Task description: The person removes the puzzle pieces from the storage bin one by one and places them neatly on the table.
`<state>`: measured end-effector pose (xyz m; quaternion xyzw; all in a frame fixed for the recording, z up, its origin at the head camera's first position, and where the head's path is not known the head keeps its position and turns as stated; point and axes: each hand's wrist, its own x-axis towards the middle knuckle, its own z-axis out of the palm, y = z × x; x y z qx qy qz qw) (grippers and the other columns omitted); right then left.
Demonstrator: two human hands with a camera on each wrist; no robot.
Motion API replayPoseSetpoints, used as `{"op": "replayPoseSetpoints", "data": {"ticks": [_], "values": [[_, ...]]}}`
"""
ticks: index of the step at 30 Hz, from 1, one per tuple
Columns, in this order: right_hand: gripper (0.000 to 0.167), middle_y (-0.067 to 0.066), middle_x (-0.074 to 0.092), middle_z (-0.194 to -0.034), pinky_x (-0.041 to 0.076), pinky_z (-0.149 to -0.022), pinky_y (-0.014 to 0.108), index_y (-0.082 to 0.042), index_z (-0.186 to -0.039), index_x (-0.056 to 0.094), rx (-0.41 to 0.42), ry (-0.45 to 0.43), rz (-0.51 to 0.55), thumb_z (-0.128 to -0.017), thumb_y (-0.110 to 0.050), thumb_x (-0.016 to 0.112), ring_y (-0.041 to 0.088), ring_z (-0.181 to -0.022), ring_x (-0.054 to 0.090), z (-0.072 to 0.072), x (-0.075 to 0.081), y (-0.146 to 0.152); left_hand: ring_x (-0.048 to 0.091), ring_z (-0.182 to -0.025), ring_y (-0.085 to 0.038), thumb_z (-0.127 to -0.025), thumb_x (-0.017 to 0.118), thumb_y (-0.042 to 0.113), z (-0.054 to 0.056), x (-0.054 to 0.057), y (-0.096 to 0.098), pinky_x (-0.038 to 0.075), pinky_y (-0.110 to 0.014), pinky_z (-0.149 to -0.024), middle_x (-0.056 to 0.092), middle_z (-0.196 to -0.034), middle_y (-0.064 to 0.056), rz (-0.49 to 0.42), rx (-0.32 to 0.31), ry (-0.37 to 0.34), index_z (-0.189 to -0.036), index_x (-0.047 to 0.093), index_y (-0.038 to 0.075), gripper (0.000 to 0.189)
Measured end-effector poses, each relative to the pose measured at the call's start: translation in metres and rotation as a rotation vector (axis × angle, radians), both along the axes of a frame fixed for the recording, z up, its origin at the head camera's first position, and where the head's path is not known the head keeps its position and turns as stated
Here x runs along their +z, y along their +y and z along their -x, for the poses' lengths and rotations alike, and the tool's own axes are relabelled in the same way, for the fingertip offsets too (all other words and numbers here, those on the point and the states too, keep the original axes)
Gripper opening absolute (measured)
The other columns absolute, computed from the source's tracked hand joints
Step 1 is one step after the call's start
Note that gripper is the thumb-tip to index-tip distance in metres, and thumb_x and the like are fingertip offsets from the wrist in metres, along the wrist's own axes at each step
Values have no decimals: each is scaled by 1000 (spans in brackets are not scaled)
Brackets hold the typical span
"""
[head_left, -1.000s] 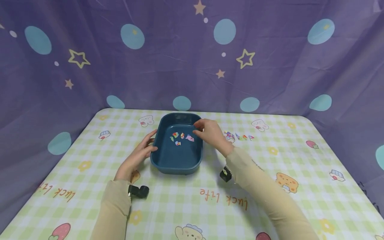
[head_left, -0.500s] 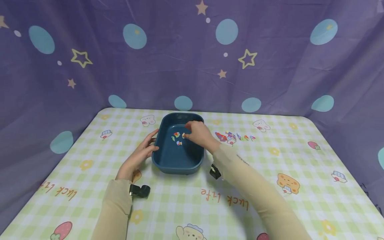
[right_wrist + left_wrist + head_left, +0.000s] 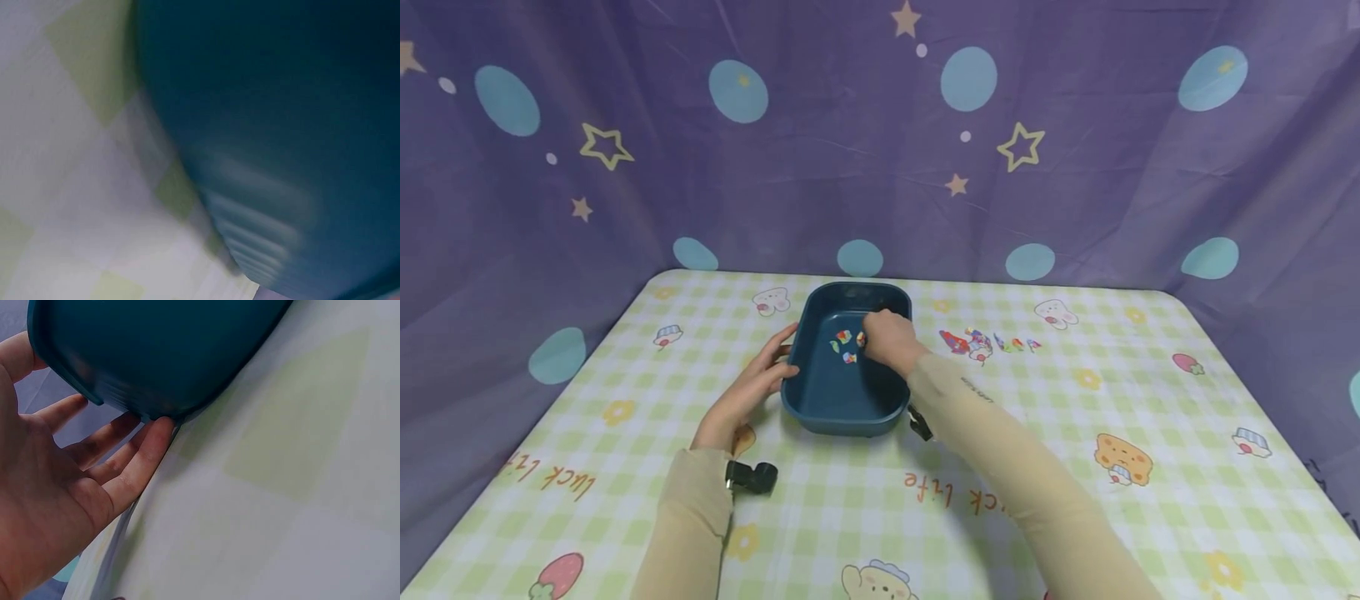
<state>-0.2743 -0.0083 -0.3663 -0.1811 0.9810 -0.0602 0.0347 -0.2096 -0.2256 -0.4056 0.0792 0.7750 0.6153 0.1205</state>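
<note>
A dark teal plastic box (image 3: 846, 423) with rounded corners stands near the middle of the table. Against its left side rests my left hand (image 3: 751, 387), thumb at the rim and fingers spread along the outer wall. The left wrist view has these fairly straight fingertips touching the box (image 3: 162, 350) low on its side. My right hand (image 3: 889, 337) reaches down into the box from the right, knuckles up, its fingertips hidden beneath it. Close by its fingers, several small multicoloured pieces (image 3: 844, 337) lie on the box's floor. Only the box's outer wall (image 3: 262, 125) and tablecloth fill the right wrist view.
To the right of the box, a red piece (image 3: 953, 342) and several other colourful pieces (image 3: 1017, 343) lie in a row on the checked tablecloth (image 3: 820, 508). Behind the table hangs a purple patterned curtain (image 3: 880, 200).
My right hand has moved from the box's right rim left and down inside it, and now covers the pink piece's earlier spot. My left hand and the box have stayed put.
</note>
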Motion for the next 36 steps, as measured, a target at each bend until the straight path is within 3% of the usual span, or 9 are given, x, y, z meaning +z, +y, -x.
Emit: {"op": "replayPoseSetpoints", "data": {"ticks": [7, 15, 20, 28, 36], "values": [[12, 6, 66, -89, 51, -68, 38, -10, -89, 67, -32, 3, -25, -80, -15, 62, 20, -80, 63, -2, -2, -2, 37, -123, -33, -88, 48, 15, 1, 1, 1, 43, -36, -88, 28, -140, -16, 4, -3, -7, -145, 17, 33, 68], [12, 6, 67, -94, 50, -69, 40, -12, -87, 68, 1, 27, -53, -77, -17, 67, 22, -84, 63, -1, -6, -1, 36, -123, -33, -88, 48, 14, 1, 0, 2, 43, -37, -88, 27, -141, -16, 4, 3, -6, -145, 16, 33, 69], [9, -1, 67, -91, 49, -71, 39, -17, -84, 71, 30, -15, -56, -76, -21, 68, 18, -82, 62, -1, -6, 1, 35, -124, -33, -88, 48, 13, 0, -2, 2, 42, -37, -89, 25, -142, -16, -9, -2, -14, -146, 16, 33, 69], [17, -4, 67, -90, 48, -70, 36, -20, -90, 72, 77, -69, 124, -74, -23, 70, 17, -82, 59, -1, 0, 4, 35, -125, -33, -88, 48, 13, 0, 0, 1, 39, -43, -93, 26, -142, -15, 13, 13, -8, -146, 16, 32, 69], [20, -5, 68, -88, 49, -72, 31, -18, -93, 72, 111, -83, 223, -74, -26, 71, 15, -79, 59, -5, 3, 6, 36, -124, -32, -87, 49, 13, 0, 1, 1, 42, -39, -90, 27, -142, -15, 8, 14, -15, -145, 16, 33, 69]]}}
